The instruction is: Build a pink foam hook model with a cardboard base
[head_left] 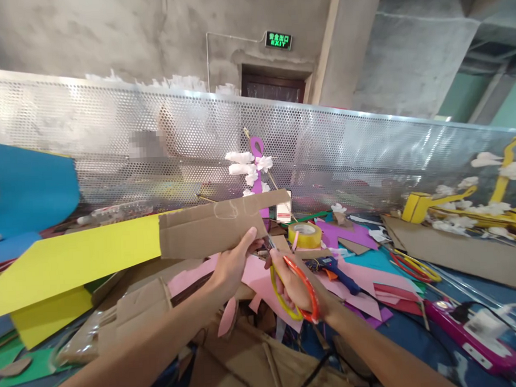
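My left hand [232, 267] pinches the lower edge of a brown cardboard piece [208, 227] held up in front of me; pencil outlines are drawn near its top edge. My right hand [294, 283] grips scissors [299, 294] with red and yellow handles, fingers through the loops. The blades point up toward the cardboard's lower right edge and are mostly hidden behind my fingers and the cardboard.
A big yellow sheet [73, 261] lies left, a blue sheet [27, 189] behind it. A yellow tape roll [305, 235], a blue glue gun [336, 270], pink and purple paper scraps, cardboard offcuts, a pink device [464, 327]. A perforated metal screen [367, 154] runs across the back.
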Motion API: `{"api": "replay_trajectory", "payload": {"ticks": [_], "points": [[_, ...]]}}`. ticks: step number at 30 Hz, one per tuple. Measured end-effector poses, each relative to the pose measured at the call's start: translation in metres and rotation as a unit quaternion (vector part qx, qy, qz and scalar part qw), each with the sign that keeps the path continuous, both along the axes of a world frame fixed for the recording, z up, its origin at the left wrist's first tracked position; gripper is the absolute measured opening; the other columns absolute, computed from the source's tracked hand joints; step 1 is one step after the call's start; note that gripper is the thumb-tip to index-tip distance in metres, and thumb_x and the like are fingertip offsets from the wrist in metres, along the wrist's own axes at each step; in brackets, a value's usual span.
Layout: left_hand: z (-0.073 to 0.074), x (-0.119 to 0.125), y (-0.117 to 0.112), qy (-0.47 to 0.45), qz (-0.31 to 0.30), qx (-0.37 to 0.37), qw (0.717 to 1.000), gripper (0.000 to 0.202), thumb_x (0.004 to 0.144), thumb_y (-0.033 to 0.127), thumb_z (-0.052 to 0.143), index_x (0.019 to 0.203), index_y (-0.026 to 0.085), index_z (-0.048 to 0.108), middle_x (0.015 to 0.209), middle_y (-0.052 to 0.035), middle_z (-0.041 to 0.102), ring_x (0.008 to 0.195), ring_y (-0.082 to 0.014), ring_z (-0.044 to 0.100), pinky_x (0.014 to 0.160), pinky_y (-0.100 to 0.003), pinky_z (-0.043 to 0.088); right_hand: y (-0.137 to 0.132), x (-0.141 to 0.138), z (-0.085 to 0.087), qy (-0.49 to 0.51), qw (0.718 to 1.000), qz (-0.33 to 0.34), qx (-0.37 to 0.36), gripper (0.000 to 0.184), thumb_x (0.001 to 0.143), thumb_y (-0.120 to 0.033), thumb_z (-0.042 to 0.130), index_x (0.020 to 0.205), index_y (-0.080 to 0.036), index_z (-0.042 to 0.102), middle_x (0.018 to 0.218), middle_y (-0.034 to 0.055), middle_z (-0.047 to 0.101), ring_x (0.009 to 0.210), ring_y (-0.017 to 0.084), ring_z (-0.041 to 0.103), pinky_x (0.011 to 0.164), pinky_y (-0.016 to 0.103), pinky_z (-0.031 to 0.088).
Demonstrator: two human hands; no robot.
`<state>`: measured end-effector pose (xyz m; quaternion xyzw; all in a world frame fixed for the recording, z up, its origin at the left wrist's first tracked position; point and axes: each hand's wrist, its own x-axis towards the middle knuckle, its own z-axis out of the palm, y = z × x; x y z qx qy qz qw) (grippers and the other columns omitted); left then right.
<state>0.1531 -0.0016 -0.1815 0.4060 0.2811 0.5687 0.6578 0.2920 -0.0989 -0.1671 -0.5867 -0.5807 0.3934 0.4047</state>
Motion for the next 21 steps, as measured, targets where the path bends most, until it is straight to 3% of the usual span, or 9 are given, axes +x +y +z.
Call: {"api": "replay_trajectory", "payload": {"ticks": [4, 8, 13, 17, 19, 21], "points": [[0.017, -0.015, 0.019, -0.036, 0.028, -0.038, 0.998, 0.014, 0.079, 0.024, 0.081, 0.075, 0.011, 0.076, 0.078, -0.0077, 0.076, 0.078, -0.0151, 0.07, 0.089, -0.027, 0.056, -0.001, 0.015, 0.004, 0.002, 0.998, 0.066, -0.021, 0.053, 0.095, -0.072, 0.047, 0.098, -0.021, 0.062, 0.054, -0.0051, 0.051, 0.039, 0.011, 0.045, 0.037, 0.022, 0.036], [0.035, -0.045, 0.045, 0.029, 0.026, -0.068, 0.997, 0.006, 0.082, 0.012, 0.075, 0.076, 0.012, 0.077, 0.083, -0.008, 0.077, 0.079, -0.0141, 0.071, 0.081, -0.023, 0.057, 0.003, 0.05, 0.007, 0.025, 0.993, 0.11, -0.042, 0.048, 0.092, -0.067, 0.053, 0.094, -0.02, 0.061, 0.057, -0.0051, 0.054, 0.04, 0.008, 0.043, 0.037, 0.018, 0.036], [0.039, -0.087, 0.074, 0.202, -0.093, -0.108, 0.969, 0.013, 0.079, 0.023, 0.084, 0.086, 0.013, 0.081, 0.09, -0.0099, 0.079, 0.072, -0.0126, 0.068, 0.064, -0.019, 0.055, 0.007, 0.091, 0.019, 0.035, 0.998, 0.05, -0.014, 0.043, 0.088, -0.063, 0.06, 0.082, -0.02, 0.058, 0.057, -0.0047, 0.051, 0.041, 0.008, 0.042, 0.037, 0.019, 0.036], [0.036, -0.113, 0.086, 0.352, -0.183, -0.063, 0.916, 0.041, 0.071, 0.055, 0.087, 0.074, 0.015, 0.077, 0.064, -0.0072, 0.069, 0.053, -0.0125, 0.057, 0.045, -0.02, 0.04, 0.018, 0.103, 0.017, 0.027, 0.998, -0.035, 0.034, 0.037, 0.083, -0.056, 0.069, 0.086, -0.021, 0.057, 0.061, -0.0054, 0.053, 0.044, 0.008, 0.045, 0.037, 0.017, 0.036], [0.039, -0.122, 0.085, 0.459, -0.226, -0.061, 0.857, 0.059, 0.072, 0.073, 0.076, 0.063, 0.015, 0.071, 0.053, -0.0072, 0.062, 0.043, -0.0116, 0.048, 0.04, -0.021, 0.031, 0.027, 0.106, 0.01, 0.021, 0.995, -0.076, 0.067, 0.037, 0.082, -0.054, 0.072, 0.092, -0.021, 0.058, 0.064, -0.005, 0.056, 0.046, 0.009, 0.048, 0.037, 0.017, 0.038], [0.046, -0.128, 0.079, 0.556, -0.27, -0.061, 0.783, 0.066, 0.071, 0.08, 0.07, 0.053, 0.017, 0.065, 0.044, -0.0076, 0.055, 0.037, -0.0135, 0.044, 0.038, -0.023, 0.025, 0.036, 0.109, 0.003, 0.017, 0.991, -0.095, 0.091, 0.038, 0.083, -0.055, 0.07, 0.097, -0.021, 0.059, 0.065, -0.0045, 0.058, 0.047, 0.01, 0.051, 0.037, 0.018, 0.04]]}}
